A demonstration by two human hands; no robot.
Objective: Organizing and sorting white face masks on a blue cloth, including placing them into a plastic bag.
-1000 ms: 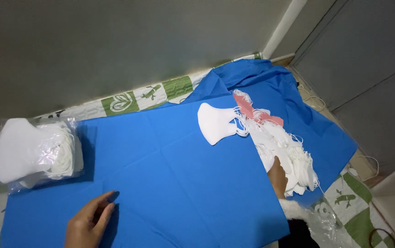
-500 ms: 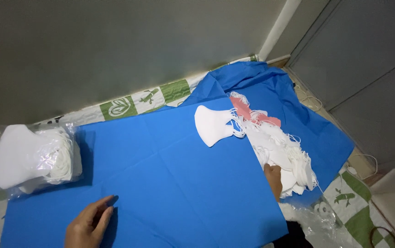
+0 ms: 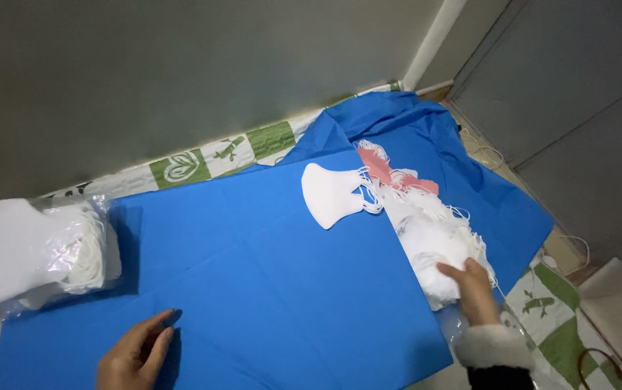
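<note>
A loose heap of white masks [image 3: 434, 235] lies along the right edge of the blue sheet [image 3: 253, 274], their ear loops tangled so that no count of them can be made. The right hand [image 3: 473, 289] rests on the near end of that heap, fingers curled down onto the topmost masks and touching them; whether they pinch one cannot be told. Its wrist wears a fuzzy white cuff [image 3: 491, 345] over a dark sleeve. One single white mask [image 3: 331, 195] lies apart, flat on the sheet just left of the heap, and one pink piece [image 3: 387, 171] shows at the heap's far end (partly buried under white loops). The left hand [image 3: 134, 355] lies flat at the sheet's near edge, fingers together and holding nothing. At the sheet's left edge sits one clear plastic bag of white masks [image 3: 44, 253], well apart from both hands. A green-and-white patterned mat [image 3: 202, 160] shows beyond the sheet's far edge, against a grey wall [image 3: 181, 65].
</note>
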